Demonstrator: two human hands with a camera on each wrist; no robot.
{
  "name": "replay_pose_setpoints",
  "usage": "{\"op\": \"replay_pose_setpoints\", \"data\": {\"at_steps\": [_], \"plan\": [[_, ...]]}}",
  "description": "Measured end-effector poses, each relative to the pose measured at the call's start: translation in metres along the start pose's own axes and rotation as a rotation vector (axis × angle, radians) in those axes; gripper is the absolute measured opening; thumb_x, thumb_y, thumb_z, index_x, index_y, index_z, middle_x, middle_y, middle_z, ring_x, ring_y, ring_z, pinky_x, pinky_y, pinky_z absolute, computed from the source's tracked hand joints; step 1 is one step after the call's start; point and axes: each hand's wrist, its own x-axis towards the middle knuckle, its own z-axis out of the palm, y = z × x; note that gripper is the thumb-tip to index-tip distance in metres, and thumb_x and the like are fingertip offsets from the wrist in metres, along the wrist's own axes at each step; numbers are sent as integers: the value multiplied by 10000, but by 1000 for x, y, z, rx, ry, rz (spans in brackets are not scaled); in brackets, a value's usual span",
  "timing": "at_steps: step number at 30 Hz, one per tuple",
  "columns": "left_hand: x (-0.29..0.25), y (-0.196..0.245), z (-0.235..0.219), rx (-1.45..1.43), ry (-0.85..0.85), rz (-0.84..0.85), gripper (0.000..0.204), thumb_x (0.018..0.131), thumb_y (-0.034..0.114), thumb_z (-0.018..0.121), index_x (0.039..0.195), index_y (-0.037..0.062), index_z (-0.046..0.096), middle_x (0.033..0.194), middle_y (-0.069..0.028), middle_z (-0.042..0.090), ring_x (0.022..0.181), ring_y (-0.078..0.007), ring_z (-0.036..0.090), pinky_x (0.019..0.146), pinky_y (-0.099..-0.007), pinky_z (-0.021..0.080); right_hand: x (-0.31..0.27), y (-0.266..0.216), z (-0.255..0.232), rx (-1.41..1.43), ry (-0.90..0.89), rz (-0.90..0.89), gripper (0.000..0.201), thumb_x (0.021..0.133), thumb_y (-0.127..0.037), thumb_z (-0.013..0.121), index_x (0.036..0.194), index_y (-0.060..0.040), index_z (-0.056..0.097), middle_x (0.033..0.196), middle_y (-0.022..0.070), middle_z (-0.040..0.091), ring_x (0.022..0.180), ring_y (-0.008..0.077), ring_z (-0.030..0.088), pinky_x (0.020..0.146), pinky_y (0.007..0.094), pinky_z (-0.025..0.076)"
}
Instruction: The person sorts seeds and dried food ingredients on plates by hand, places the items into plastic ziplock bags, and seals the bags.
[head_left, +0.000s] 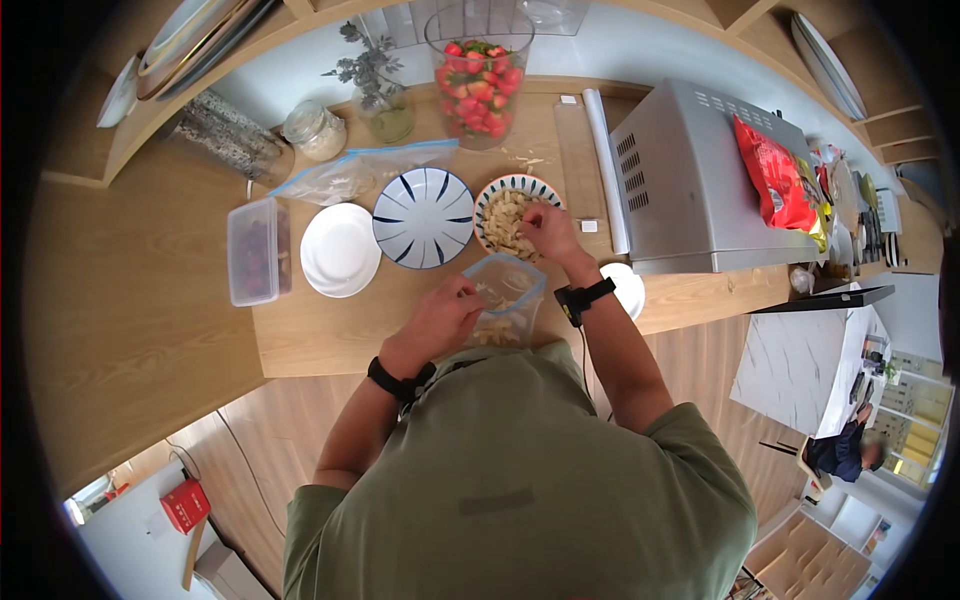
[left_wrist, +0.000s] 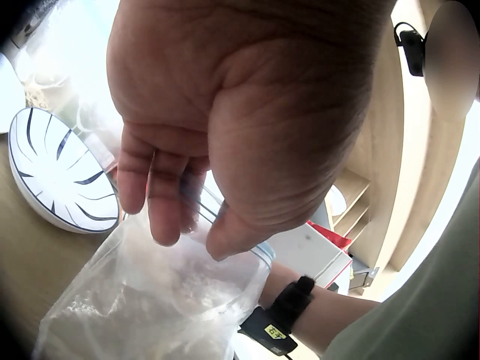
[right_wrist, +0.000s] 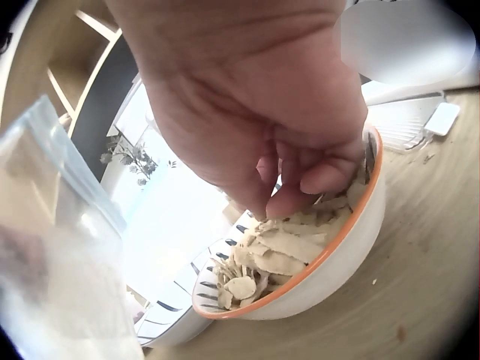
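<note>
My left hand pinches the top edge of a clear zip bag with a pale blue seal. Some pale pieces lie inside that bag, which hangs at the counter's front edge by my body. My right hand reaches into an orange-rimmed bowl, its fingers curled and pinching at the dried, pale beige slices. More slices fill the bowl around the fingertips. From above, the bowl stands just beyond the bag's mouth.
Left of the slices are a blue-striped bowl, white plates and a lidded plastic box. Behind stand a larger zip bag, a glass jar and a clear container of strawberries. A silver appliance bounds the right.
</note>
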Motion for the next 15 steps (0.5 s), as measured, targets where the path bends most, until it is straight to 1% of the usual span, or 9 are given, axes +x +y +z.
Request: {"op": "replay_pose_setpoints", "data": {"at_steps": [1,3,4,6,7,9,10,12,15], "plan": [[0,0,0,2,0,0,138,781,31,663,911,72,690,955,-98,592,822,-299,623,697,-382,518,-1,-2,-2,0,2,0,116,751,-112,736,802,-36,664,755,106,680,689,208,675,638,330,526],[1,1,0,-2,-2,-3,137,780,31,663,909,71,690,952,-98,591,820,-298,622,695,-383,517,-3,-2,-4,75,55,48,118,758,-111,738,822,-39,671,738,94,679,684,180,676,636,321,526],[2,2,0,-4,-4,-9,136,780,30,664,907,71,690,949,-97,590,819,-298,622,693,-384,517,-3,-2,-3,75,57,48,118,758,-111,738,822,-39,671,738,94,679,684,180,676,636,321,526],[2,2,0,-5,-7,-4,137,780,31,664,909,70,690,947,-97,590,817,-298,621,691,-385,516,-3,1,0,124,167,43,161,759,-143,746,852,-31,677,739,100,683,671,191,675,642,326,530],[2,1,1,-6,-10,-1,138,781,32,664,911,70,690,946,-97,590,816,-298,621,690,-386,516,-3,3,-1,124,170,44,161,759,-143,746,852,-31,677,739,100,683,671,191,675,642,326,530],[2,2,0,-3,-15,4,139,782,33,664,912,71,691,947,-97,590,815,-298,620,690,-385,516,-3,-6,-5,-49,19,70,218,752,-180,752,882,-20,682,758,117,687,679,225,675,647,342,532],[2,3,0,0,-16,6,139,782,33,663,913,71,691,947,-96,590,815,-298,619,689,-385,516,-3,-6,-3,-48,22,72,218,752,-180,752,882,-20,682,758,117,687,679,225,675,647,342,532],[2,3,1,5,-18,2,141,782,33,663,915,72,692,948,-95,591,816,-297,619,689,-384,516,1,-4,4,-208,-54,-27,250,747,-209,751,906,-27,690,764,131,686,691,263,670,650,361,531],[2,4,0,12,-10,4,143,782,34,663,916,74,692,948,-93,592,818,-294,619,689,-384,516,0,-7,11,-244,-100,-7,215,754,-196,737,902,-43,702,755,136,680,700,284,665,647,372,528]]}}
